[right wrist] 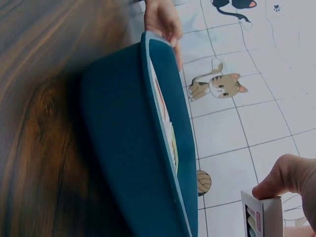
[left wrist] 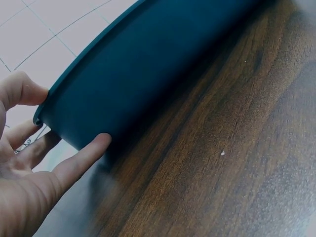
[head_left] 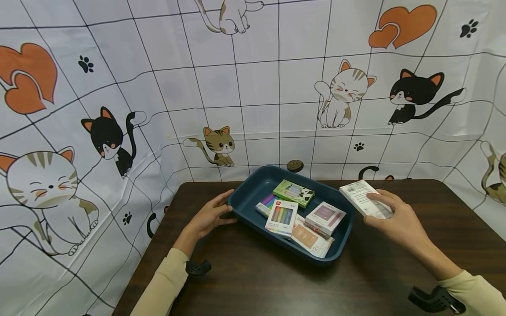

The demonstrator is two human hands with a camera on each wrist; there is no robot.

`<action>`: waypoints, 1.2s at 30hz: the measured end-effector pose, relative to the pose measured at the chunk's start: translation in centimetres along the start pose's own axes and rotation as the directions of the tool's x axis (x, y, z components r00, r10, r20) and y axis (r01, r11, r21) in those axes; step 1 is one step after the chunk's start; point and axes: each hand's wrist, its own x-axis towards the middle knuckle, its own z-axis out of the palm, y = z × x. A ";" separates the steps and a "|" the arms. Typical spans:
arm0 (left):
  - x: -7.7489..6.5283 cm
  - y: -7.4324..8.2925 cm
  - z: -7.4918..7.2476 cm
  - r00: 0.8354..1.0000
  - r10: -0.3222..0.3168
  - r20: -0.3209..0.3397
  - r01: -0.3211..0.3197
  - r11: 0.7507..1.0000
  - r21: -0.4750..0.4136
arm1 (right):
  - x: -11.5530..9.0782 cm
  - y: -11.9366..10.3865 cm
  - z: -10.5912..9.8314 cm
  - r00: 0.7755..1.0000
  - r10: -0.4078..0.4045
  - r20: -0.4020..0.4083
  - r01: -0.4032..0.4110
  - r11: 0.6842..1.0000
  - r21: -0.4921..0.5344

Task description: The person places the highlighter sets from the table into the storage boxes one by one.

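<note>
A dark blue plastic bin (head_left: 253, 218) stands on the table, set at a slant. At its left end, my left hand (head_left: 211, 213) touches the rim and outer wall with spread fingers; the left wrist view shows one fingertip low on the wall (left wrist: 123, 84). My right hand (head_left: 397, 215) grips a small white box (head_left: 365, 197) by its sides, raised beyond the bin's right end. Printed text and a barcode cover its upper face. A side of this white box (right wrist: 264, 217) shows a cut-out window with rounded things inside, their kind unclear.
Inside the bin lie a green box (head_left: 294, 193), a white box of coloured sticks (head_left: 282, 218), a white and mauve box (head_left: 325, 218), a flat peach-and-white pack (head_left: 312, 240) and purple pens (head_left: 269, 200). Behind the dark wooden table (head_left: 253, 285) hangs a cat-print cloth (head_left: 257, 87).
</note>
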 end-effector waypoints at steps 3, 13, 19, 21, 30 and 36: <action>-0.1 -0.2 0.0 1.000 -0.005 -0.011 0.005 1.000 -0.003 | 0.0 -0.5 0.3 1.000 -0.008 0.005 0.008 1.000 0.011; -0.4 -0.4 -0.1 1.000 -0.007 -0.015 0.006 1.000 -0.022 | -0.4 -2.1 1.4 0.998 -0.043 0.043 0.041 0.999 0.031; -0.2 -0.4 -0.3 1.000 0.019 0.014 -0.019 1.000 -0.007 | 0.0 -2.4 1.9 0.997 -0.042 0.072 0.039 0.999 0.032; -0.2 -0.4 -0.3 1.000 0.021 0.018 -0.021 1.000 -0.003 | 0.1 -2.5 2.1 0.996 -0.036 0.078 0.033 0.999 0.030; -0.3 -0.3 -0.4 1.000 0.022 0.020 -0.022 1.000 -0.005 | 0.9 -3.4 2.8 0.993 -0.041 0.113 0.034 0.997 0.064; -0.1 0.0 -0.1 1.000 0.005 0.008 -0.005 1.000 -0.006 | 1.2 -4.3 3.7 0.990 -0.059 0.126 0.050 0.996 0.075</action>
